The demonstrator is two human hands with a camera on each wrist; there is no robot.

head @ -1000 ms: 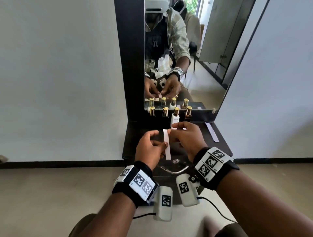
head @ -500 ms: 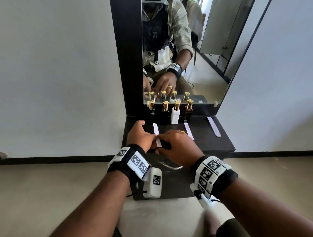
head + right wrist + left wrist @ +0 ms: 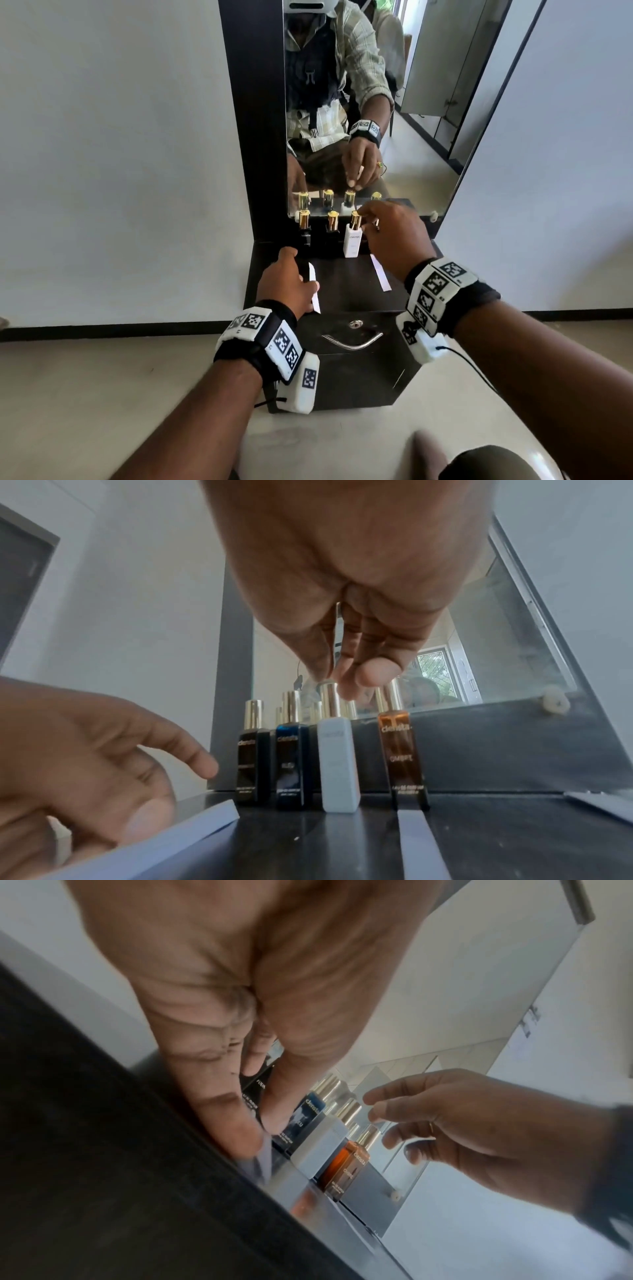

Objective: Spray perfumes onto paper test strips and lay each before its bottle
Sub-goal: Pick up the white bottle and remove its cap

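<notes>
Four gold-capped perfume bottles stand in a row against the mirror: black [image 3: 250, 756], dark blue [image 3: 291, 764], white [image 3: 352, 241] [image 3: 337, 764] and amber [image 3: 402, 756]. My right hand [image 3: 368, 214] [image 3: 346, 680] hovers over the white bottle's cap [image 3: 327, 696], fingers loosely extended and holding nothing; it hides the amber bottle in the head view. My left hand [image 3: 308, 284] [image 3: 253, 1123] rests on the dark table top [image 3: 346, 284] and pinches a white paper strip [image 3: 313, 287] [image 3: 164, 840] that points at the black bottle. A second strip [image 3: 381, 274] [image 3: 418, 840] lies flat before the amber bottle.
A tall mirror [image 3: 394, 102] rises directly behind the bottles. Below the table's front edge is a drawer with a curved metal handle [image 3: 352, 342]. Another paper strip [image 3: 599, 802] lies at the far right of the top. White walls flank the narrow table.
Both hands held the strip over the table's middle. It came down at the left. My right hand has let go and risen to the white bottle's cap; my left still holds the strip.
</notes>
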